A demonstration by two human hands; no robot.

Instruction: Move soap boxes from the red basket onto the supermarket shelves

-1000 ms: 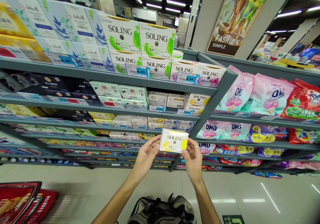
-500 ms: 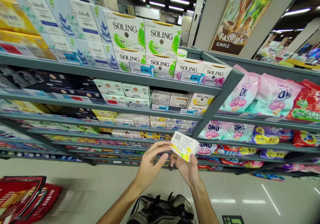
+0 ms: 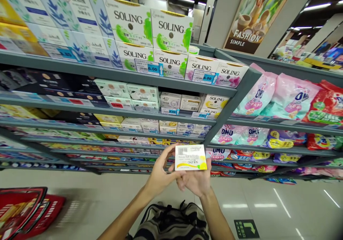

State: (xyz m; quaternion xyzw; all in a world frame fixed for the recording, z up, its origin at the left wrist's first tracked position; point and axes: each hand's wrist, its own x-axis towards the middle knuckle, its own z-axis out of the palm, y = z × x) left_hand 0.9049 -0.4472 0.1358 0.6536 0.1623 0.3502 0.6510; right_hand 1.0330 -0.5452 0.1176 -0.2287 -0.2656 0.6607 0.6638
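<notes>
Between my two hands is a white and yellow SOLING soap box, its barcode side facing up and its print upside down to me. My left hand grips the box's left edge, with the thumb below and fingers behind it. Under and along the right side, my right hand supports it, fingers curled beneath and partly hidden. The box is held in front of the shelf. Similar yellow-marked SOLING boxes stand in a short stack on a shelf beyond.
Green SOLING boxes and pink ones line the top shelf. OMO detergent bags fill the shelves at right. A red shopping basket is at lower left. An exit sign lies on the tiled floor.
The soap box has been turned to lie level, facing me more squarely. My left hand has closed onto its left edge; before, it was only beside it. The view has shifted slightly.
</notes>
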